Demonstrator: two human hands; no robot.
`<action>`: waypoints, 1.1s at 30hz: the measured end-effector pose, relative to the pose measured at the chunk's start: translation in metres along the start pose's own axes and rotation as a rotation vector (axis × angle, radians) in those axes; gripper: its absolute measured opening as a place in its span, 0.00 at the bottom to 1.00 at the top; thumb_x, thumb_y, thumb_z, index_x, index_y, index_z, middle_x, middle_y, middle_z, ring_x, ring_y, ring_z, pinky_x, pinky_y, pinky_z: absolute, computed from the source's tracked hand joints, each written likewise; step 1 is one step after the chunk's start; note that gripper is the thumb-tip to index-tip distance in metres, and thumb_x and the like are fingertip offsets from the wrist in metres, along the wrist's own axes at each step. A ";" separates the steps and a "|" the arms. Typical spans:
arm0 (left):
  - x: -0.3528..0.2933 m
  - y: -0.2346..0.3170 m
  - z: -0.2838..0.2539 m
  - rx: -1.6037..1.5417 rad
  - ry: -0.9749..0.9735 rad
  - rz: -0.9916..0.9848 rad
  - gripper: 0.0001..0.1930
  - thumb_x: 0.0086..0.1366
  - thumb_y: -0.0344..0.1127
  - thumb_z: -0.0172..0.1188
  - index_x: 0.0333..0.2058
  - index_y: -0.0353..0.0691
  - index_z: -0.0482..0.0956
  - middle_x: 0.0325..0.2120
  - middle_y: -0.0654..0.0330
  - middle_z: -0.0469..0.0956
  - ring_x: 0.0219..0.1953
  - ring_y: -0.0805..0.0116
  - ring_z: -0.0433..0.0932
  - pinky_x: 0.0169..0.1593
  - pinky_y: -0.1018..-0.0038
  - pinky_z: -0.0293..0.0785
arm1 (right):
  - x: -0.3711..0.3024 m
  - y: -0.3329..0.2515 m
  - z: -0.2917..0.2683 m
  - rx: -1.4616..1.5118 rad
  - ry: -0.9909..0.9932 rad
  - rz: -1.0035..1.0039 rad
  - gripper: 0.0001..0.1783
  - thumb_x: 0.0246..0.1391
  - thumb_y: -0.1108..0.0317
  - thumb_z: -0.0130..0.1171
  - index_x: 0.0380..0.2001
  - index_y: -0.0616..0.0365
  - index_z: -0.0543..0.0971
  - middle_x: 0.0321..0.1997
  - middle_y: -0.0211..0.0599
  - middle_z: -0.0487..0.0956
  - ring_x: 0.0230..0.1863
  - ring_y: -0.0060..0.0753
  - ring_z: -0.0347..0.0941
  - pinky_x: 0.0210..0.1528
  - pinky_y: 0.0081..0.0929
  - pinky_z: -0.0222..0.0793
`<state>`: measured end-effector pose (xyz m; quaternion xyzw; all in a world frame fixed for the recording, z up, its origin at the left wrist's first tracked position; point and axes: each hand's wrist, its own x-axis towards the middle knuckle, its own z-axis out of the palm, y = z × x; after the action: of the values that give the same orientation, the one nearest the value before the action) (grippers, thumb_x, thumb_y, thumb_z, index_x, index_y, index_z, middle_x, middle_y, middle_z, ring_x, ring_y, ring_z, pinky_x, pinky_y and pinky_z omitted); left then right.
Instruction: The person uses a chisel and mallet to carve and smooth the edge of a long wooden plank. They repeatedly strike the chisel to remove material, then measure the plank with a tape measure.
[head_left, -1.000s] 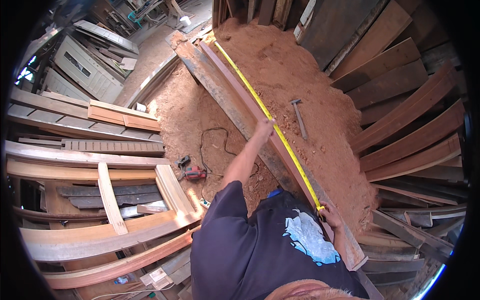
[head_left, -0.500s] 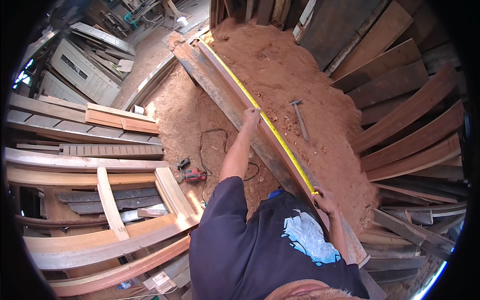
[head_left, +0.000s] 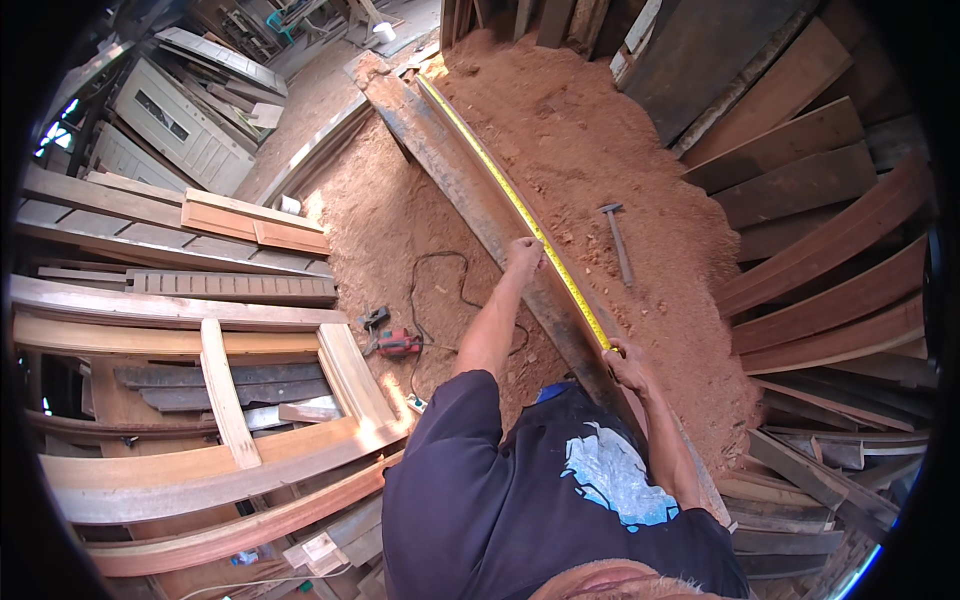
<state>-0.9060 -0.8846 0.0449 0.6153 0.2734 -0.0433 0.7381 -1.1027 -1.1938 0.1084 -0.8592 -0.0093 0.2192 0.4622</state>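
Observation:
A yellow tape measure (head_left: 497, 172) runs out along a long reddish wooden plank (head_left: 578, 262), from its far end back toward me. My right hand (head_left: 627, 366) is closed around the near end of the tape, where its case is mostly hidden by the fingers. Beside the tape, about midway along the plank, my left hand (head_left: 525, 256) is closed with bent fingers. Whether something small sits in those fingers I cannot make out. The plank rests on a worn, long wooden beam (head_left: 430, 140) that slants from far left to near right.
A hammer (head_left: 618, 243) lies on the sawdust to the right. Left of the beam are a red power tool (head_left: 398, 343) and its dark cord (head_left: 414, 290). A wooden frame (head_left: 230, 400) fills the near left; boards (head_left: 790, 190) lean along the right.
My right hand has moved forward along the plank with the tape's near end. My left hand stays at about the same spot beside the tape. The whole view has shifted slightly.

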 end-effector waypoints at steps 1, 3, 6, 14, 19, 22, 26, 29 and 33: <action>-0.001 -0.004 -0.001 0.002 -0.002 -0.007 0.09 0.75 0.35 0.60 0.34 0.37 0.79 0.17 0.61 0.76 0.13 0.72 0.73 0.16 0.74 0.63 | -0.001 -0.002 0.000 0.030 -0.052 0.086 0.33 0.60 0.52 0.63 0.61 0.65 0.79 0.48 0.50 0.85 0.51 0.46 0.81 0.55 0.41 0.75; -0.005 -0.013 0.001 0.007 -0.014 -0.021 0.09 0.75 0.35 0.60 0.34 0.38 0.78 0.17 0.61 0.76 0.13 0.72 0.73 0.15 0.74 0.63 | -0.008 -0.007 -0.004 0.088 -0.149 0.262 0.32 0.60 0.51 0.62 0.61 0.63 0.80 0.55 0.56 0.84 0.58 0.50 0.81 0.61 0.42 0.73; -0.015 -0.028 0.003 -0.044 -0.060 -0.058 0.08 0.74 0.34 0.60 0.35 0.38 0.78 0.17 0.62 0.75 0.14 0.72 0.72 0.15 0.73 0.63 | -0.017 0.012 0.003 0.099 -0.109 0.205 0.32 0.60 0.51 0.62 0.61 0.61 0.80 0.54 0.55 0.84 0.57 0.50 0.81 0.60 0.43 0.72; -0.099 -0.079 0.064 -0.033 -0.238 -0.221 0.09 0.73 0.35 0.65 0.36 0.38 0.76 0.18 0.60 0.76 0.15 0.71 0.74 0.17 0.75 0.65 | -0.099 0.050 -0.027 0.045 0.043 0.212 0.31 0.60 0.52 0.64 0.62 0.58 0.78 0.60 0.55 0.82 0.63 0.55 0.77 0.65 0.45 0.70; -0.136 -0.187 0.111 -0.131 -0.318 -0.363 0.04 0.69 0.27 0.67 0.36 0.38 0.80 0.24 0.57 0.80 0.23 0.67 0.80 0.25 0.75 0.80 | -0.184 0.181 -0.075 -0.007 0.106 0.449 0.33 0.58 0.54 0.67 0.65 0.52 0.76 0.62 0.55 0.80 0.65 0.59 0.74 0.67 0.49 0.70; -0.166 -0.231 0.152 0.003 -0.311 -0.465 0.04 0.70 0.30 0.67 0.39 0.39 0.80 0.25 0.61 0.80 0.24 0.68 0.80 0.27 0.75 0.81 | -0.274 0.250 -0.103 -0.033 0.243 0.532 0.33 0.54 0.57 0.68 0.63 0.52 0.77 0.59 0.56 0.81 0.61 0.61 0.77 0.64 0.51 0.72; -0.230 -0.272 0.204 0.110 -0.352 -0.535 0.06 0.72 0.32 0.66 0.43 0.39 0.81 0.27 0.61 0.80 0.26 0.68 0.80 0.29 0.74 0.82 | -0.405 0.338 -0.110 -0.095 0.401 0.557 0.32 0.48 0.62 0.69 0.59 0.53 0.80 0.56 0.54 0.82 0.61 0.60 0.76 0.65 0.50 0.71; -0.279 -0.301 0.214 0.142 -0.284 -0.553 0.07 0.72 0.32 0.66 0.45 0.38 0.81 0.28 0.61 0.80 0.27 0.67 0.80 0.30 0.72 0.83 | -0.506 0.383 -0.108 -0.138 0.482 0.614 0.31 0.47 0.65 0.69 0.59 0.52 0.81 0.58 0.51 0.80 0.64 0.58 0.73 0.68 0.47 0.68; -0.316 -0.327 0.245 0.266 -0.316 -0.521 0.07 0.73 0.33 0.65 0.42 0.38 0.77 0.28 0.60 0.80 0.28 0.66 0.82 0.33 0.69 0.85 | -0.585 0.449 -0.130 -0.149 0.553 0.762 0.31 0.48 0.71 0.68 0.59 0.49 0.81 0.63 0.47 0.77 0.67 0.56 0.70 0.70 0.46 0.68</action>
<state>-1.2183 -1.2771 -0.0769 0.6016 0.2956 -0.3608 0.6485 -1.6652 -1.6812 0.0277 -0.8584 0.4142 0.1349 0.2709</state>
